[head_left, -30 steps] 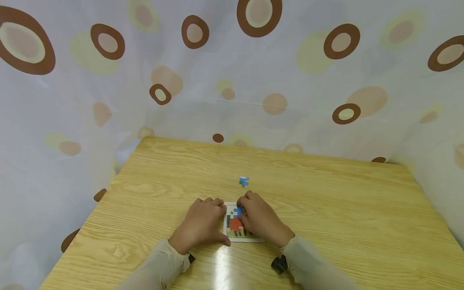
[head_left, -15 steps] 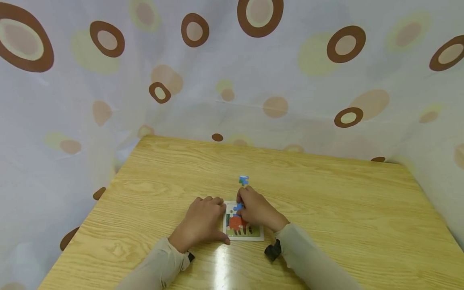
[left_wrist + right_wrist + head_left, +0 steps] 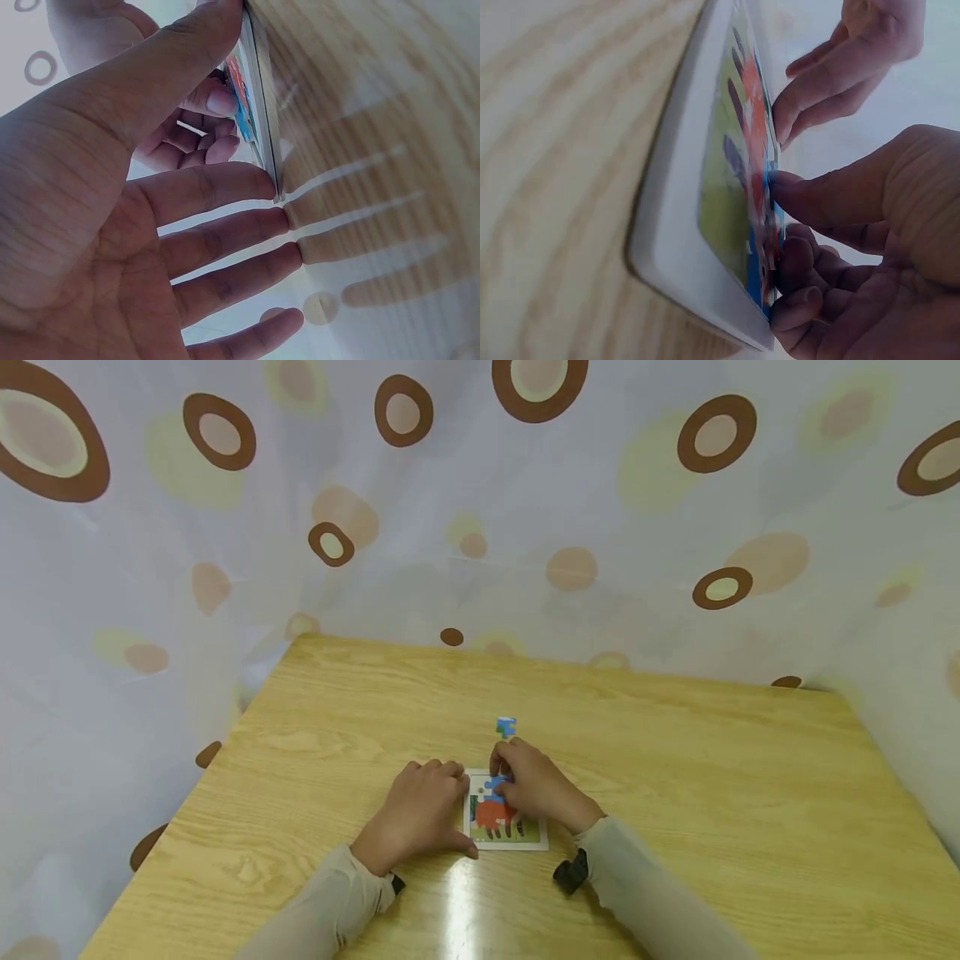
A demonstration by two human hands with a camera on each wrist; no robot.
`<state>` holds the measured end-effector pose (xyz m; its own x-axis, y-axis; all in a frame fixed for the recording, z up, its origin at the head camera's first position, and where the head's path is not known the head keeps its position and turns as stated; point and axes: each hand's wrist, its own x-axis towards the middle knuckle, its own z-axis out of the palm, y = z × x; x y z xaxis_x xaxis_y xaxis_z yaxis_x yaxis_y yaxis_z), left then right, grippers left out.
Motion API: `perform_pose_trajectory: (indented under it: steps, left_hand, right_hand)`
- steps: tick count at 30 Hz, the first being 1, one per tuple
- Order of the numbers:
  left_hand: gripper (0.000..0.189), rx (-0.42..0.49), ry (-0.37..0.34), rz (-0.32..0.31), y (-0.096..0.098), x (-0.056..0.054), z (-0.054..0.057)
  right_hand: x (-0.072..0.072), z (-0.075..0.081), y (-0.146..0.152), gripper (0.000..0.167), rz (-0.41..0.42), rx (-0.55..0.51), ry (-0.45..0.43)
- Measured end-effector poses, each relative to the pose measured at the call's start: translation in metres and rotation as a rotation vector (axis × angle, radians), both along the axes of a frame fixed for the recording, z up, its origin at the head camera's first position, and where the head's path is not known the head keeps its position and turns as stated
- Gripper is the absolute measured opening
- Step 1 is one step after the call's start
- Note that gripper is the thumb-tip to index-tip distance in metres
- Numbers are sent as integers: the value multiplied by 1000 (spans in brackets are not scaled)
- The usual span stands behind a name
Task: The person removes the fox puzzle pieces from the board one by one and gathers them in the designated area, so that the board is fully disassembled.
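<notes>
Head view shows a small blue jigsaw piece (image 3: 494, 783) in the upper part of a white-bordered puzzle board (image 3: 510, 848) picturing a red animal, pinched by the right-hand grip (image 3: 534, 781). That grip has shifted toward the board's far edge, uncovering more of its lower right; work now seems centred on the blue area. It hides the upper right, so seating cannot be told. The left-hand grip (image 3: 420, 806), fingers extended, rests at the left edge. Beyond, a loose blue-white-green jigsaw piece (image 3: 508, 726) lies on the yellow wood-grain counter (image 3: 675, 760).

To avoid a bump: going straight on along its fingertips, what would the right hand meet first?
The puzzle board. The right hand points down at its face and seems to touch it, though exact contact is unclear.
</notes>
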<state>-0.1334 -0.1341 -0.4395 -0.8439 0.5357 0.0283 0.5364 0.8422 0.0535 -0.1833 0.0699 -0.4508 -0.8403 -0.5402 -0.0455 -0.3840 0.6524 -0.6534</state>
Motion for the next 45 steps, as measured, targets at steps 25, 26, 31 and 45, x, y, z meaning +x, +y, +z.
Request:
perform_pose_trajectory:
  steps: [25, 26, 31, 45]
  left_hand:
    - [74, 16, -12, -5, 1, -2, 1]
    - [74, 17, -13, -3, 1, -2, 1]
    - [76, 17, -29, 12, 2, -3, 3]
    - [76, -1, -49, 13, 1, -1, 4]
  right_hand:
    - [-9, 10, 11, 26, 74, 25, -109]
    - [-11, 10, 13, 25, 80, -3, -128]
    - [-22, 6, 23, 9, 108, -130, -209]
    - [-66, 12, 65, 15, -135, -58, -83]
